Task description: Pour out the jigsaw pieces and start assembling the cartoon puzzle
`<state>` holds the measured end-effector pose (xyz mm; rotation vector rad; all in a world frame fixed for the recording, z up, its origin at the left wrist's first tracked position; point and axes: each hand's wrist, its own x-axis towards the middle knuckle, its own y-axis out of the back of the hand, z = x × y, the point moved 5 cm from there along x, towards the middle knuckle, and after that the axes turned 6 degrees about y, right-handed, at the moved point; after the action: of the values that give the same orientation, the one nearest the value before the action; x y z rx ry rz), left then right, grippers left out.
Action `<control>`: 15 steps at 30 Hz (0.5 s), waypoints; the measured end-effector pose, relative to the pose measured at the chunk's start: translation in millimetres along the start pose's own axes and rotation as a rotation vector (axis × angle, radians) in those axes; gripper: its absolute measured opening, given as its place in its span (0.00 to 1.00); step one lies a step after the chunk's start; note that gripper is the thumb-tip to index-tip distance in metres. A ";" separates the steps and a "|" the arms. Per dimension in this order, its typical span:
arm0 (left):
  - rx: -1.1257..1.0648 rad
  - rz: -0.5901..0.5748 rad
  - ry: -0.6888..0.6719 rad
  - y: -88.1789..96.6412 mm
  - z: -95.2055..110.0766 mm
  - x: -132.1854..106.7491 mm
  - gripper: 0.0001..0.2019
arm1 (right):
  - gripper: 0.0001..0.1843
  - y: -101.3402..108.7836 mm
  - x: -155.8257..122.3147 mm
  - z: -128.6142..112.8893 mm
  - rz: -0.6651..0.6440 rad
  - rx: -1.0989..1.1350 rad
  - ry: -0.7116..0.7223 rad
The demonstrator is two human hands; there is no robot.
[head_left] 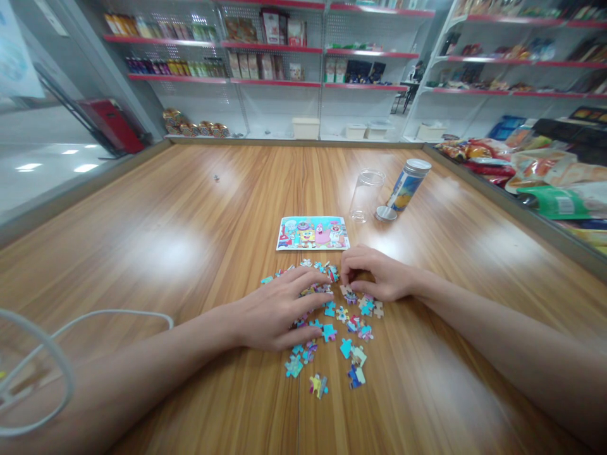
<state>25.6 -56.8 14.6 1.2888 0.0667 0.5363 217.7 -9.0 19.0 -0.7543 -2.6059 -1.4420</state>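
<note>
A loose heap of small jigsaw pieces (329, 332), mostly light blue with some yellow, pink and pale ones, lies on the wooden table. Over the left part of the heap my left hand (284, 306) rests palm down, fingers spread, hiding several pieces. My right hand (374, 272) is at the right edge of the heap, its fingers curled down close to a jigsaw piece (349, 296); whether they grip one is hidden. Just beyond the hands lies a cartoon picture card (313, 234), flat on the table.
Behind the card stand a clear plastic jar (367, 193) and a blue can (408, 185), with a round metal lid (386, 213) beside them. One tiny piece (217, 178) lies far left. A white cable (109, 312) loops at left. Snack packets (554, 196) border the table's right edge.
</note>
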 end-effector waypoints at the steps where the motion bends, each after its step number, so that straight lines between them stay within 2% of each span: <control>1: 0.011 0.001 0.001 -0.1 -0.2 0.0 0.26 | 0.06 0.2 -0.3 0.4 0.005 0.006 -0.006; 7: 0.028 -0.024 0.011 -2.4 -1.3 -0.3 0.29 | 0.04 -0.2 -4.5 10.1 0.114 0.097 -0.111; 11: 0.012 -0.019 0.018 -1.7 -1.5 -0.8 0.29 | 0.05 0.6 -5.4 10.4 0.147 0.067 -0.091; 15: 0.005 -0.029 0.029 -1.5 -1.4 -1.0 0.29 | 0.04 8.3 -8.9 13.1 0.065 0.144 -0.110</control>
<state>24.8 -56.3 12.6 1.2835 0.1107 0.5308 231.5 1.9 15.6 -0.9142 -2.7022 -1.2138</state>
